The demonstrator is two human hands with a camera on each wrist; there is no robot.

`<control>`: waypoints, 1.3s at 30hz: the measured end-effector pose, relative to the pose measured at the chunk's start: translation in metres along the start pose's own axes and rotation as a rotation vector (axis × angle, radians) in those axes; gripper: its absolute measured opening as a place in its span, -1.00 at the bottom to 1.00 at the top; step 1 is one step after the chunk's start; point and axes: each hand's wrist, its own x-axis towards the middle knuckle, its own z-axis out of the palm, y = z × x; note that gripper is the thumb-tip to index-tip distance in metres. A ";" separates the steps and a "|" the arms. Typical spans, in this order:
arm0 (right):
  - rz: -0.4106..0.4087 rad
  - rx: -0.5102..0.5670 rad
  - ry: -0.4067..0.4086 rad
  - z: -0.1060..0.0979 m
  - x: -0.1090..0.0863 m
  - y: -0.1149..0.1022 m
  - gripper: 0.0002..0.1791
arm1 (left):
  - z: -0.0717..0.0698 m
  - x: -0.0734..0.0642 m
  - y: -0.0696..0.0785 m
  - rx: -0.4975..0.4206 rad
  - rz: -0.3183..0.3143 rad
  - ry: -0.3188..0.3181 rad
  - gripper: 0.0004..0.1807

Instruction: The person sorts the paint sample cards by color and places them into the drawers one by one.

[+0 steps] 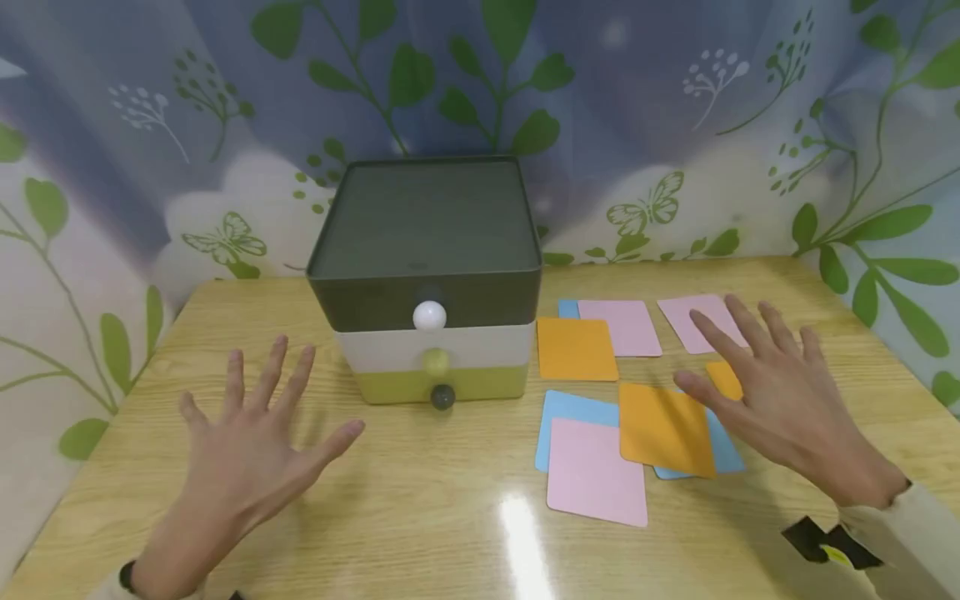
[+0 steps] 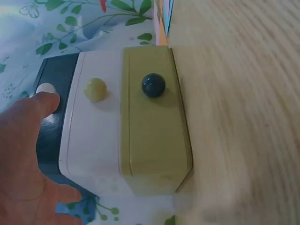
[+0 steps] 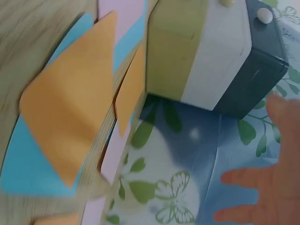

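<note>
A three-tier drawer box (image 1: 423, 217), dark green over white over olive, stands on the wooden table. Its front carries a white knob (image 1: 430, 316), a yellow-green knob (image 1: 436, 362) and a dark knob (image 1: 442, 397). To the left of the box, my left hand (image 1: 247, 450) is held above the table with fingers spread and nothing in it. My right hand (image 1: 783, 400), also spread and empty, hovers over the right-hand part of the scattered square cards. Among these cards are a pink card (image 1: 597, 471), an orange card (image 1: 667, 429) and a blue card (image 3: 33, 164).
Several cards overlap one another to the right of the box, with another orange card (image 1: 577, 350) close by its side. A curtain (image 1: 600, 125) printed with leaves and butterflies hangs behind the table (image 1: 420, 517).
</note>
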 end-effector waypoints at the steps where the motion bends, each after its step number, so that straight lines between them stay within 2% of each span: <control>1: 0.002 0.033 0.010 -0.001 0.000 -0.002 -0.25 | -0.002 0.001 -0.001 0.003 0.003 0.012 0.05; 5: -0.040 0.242 0.100 -0.004 0.002 -0.017 -0.50 | -0.024 0.008 -0.001 -0.019 0.059 0.094 0.02; 8: -0.112 0.496 0.100 -0.006 0.009 -0.036 -0.66 | -0.047 0.020 0.003 -0.050 0.145 0.150 -0.01; 10: -0.151 0.712 0.020 -0.005 0.014 -0.051 -0.66 | -0.061 0.029 0.008 -0.059 0.201 0.160 -0.03; 13: -0.163 1.012 -0.184 0.000 0.024 -0.075 -0.59 | -0.078 0.045 0.018 -0.065 0.281 0.114 -0.13; 16: -0.170 1.172 -0.341 0.008 0.033 -0.100 -0.53 | -0.089 0.065 0.028 -0.078 0.376 0.033 -0.26; 20: -0.165 1.354 -0.487 0.016 0.044 -0.132 -0.48 | -0.096 0.095 0.034 -0.112 0.469 -0.090 -0.31; 25: -0.046 1.680 -0.678 0.023 0.061 -0.163 -0.41 | -0.096 0.123 0.037 -0.099 0.470 -0.217 -0.32; 29: 0.071 1.861 -0.758 0.031 0.075 -0.178 -0.37 | -0.094 0.138 0.041 -0.054 0.467 -0.281 -0.35; 34: 0.166 2.024 -0.803 0.037 0.090 -0.194 -0.35 | -0.096 0.148 0.048 0.007 0.472 -0.323 -0.35; 39: 0.206 2.099 -0.768 0.034 0.099 -0.208 -0.45 | -0.098 0.151 0.049 0.060 0.491 -0.305 -0.34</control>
